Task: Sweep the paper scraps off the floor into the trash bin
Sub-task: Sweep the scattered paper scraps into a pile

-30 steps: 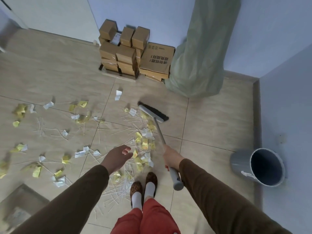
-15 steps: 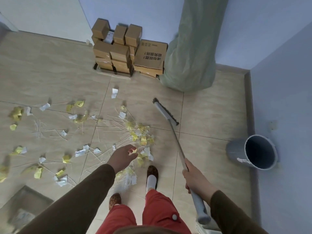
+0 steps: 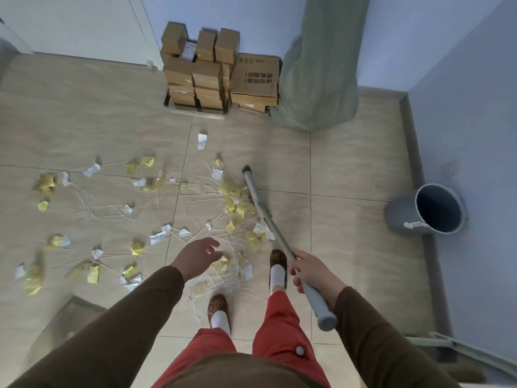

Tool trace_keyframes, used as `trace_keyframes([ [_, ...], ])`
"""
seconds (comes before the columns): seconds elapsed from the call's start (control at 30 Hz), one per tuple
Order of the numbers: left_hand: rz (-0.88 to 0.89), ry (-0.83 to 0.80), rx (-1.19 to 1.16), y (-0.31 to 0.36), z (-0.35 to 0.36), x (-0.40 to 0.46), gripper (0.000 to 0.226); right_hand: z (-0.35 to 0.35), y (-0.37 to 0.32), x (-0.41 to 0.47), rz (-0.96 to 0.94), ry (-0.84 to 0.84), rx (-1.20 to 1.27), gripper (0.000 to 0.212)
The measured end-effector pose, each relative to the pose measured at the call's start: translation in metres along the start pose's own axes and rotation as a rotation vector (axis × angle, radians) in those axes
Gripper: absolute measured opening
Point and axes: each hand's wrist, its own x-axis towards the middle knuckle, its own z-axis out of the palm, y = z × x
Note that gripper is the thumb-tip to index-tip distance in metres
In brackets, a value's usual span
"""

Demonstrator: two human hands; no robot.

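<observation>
Yellow and white paper scraps [image 3: 237,208] and thin white strips lie scattered over the tiled floor, thickest in front of my feet and spreading left. My right hand [image 3: 310,271] grips the grey handle of a broom [image 3: 268,217], whose narrow head rests on the floor at the right edge of the thick pile. My left hand [image 3: 200,254] hovers over the scraps with its fingers relaxed, holding nothing. A grey trash bin [image 3: 426,210] lies tipped on its side by the right wall, its opening facing me.
Stacked cardboard boxes [image 3: 218,74] stand against the far wall beside a tall green sack [image 3: 319,65]. A blue wall runs along the right. A pale long-handled tool [image 3: 436,344] lies at the lower right. My slippered feet [image 3: 277,264] stand among the strips.
The broom head has swung from the far side of the pile, out to the right, then back against its right edge. My right foot stepped forward and the left back. My left hand stayed hovering.
</observation>
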Motion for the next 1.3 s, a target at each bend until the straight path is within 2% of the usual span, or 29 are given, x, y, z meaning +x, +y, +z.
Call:
trace_keyframes([
  [0.23, 0.004, -0.02, -0.037, -0.035, 0.004, -0.032, 0.036, 0.036, 0.056, -0.044, -0.04, 0.18, 0.039, 0.047],
  [0.4, 0.028, -0.042, -0.018, -0.044, 0.019, -0.05, 0.035, 0.054, 0.084, -0.05, 0.035, 0.249, 0.077, 0.045],
  [0.57, 0.011, -0.048, -0.003, -0.063, 0.036, -0.066, 0.035, 0.091, 0.099, -0.029, 0.165, 0.214, 0.209, 0.032],
  [0.73, -0.024, -0.045, 0.022, -0.076, 0.05, -0.08, 0.034, 0.14, 0.092, -0.026, 0.161, 0.082, 0.392, 0.031],
  [1.0, 0.004, -0.007, 0.019, -0.071, 0.06, -0.101, 0.033, 0.098, 0.086, -0.065, 0.111, -0.08, 0.553, 0.014],
  [1.1, 0.011, 0.001, 0.016, -0.074, 0.06, -0.107, 0.033, 0.099, 0.098, -0.095, 0.074, -0.046, 0.551, 0.019],
  [1.3, 0.045, -0.005, 0.053, -0.079, 0.054, -0.114, 0.036, 0.125, 0.131, -0.125, 0.073, 0.15, 0.562, 0.023],
])
